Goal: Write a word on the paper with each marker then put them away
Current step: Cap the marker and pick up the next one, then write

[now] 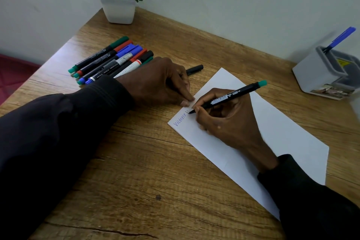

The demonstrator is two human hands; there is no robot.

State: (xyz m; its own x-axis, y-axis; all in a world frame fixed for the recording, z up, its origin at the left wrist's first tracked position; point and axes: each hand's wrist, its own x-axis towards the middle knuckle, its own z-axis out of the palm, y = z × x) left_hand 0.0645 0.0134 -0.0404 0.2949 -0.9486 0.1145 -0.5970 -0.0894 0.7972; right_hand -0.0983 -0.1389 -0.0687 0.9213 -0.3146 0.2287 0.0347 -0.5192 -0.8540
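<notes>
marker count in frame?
9 at least: 7 in the pile by the left hand, 1 green-ended marker in the right hand on the paper, 1 blue marker in the grey holder. Left hand may hide more.

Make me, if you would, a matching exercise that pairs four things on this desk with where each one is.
Things:
1. uncapped marker
2. black cap
3. pot
4. holder

Places:
A. far corner of the desk, against the wall
B. right side of the desk, with one blue marker standing in it
C. in the right hand, tip on the paper
D. lying alone just beyond the left hand

Pairs: 1-C, 2-D, 3-A, 4-B
</notes>
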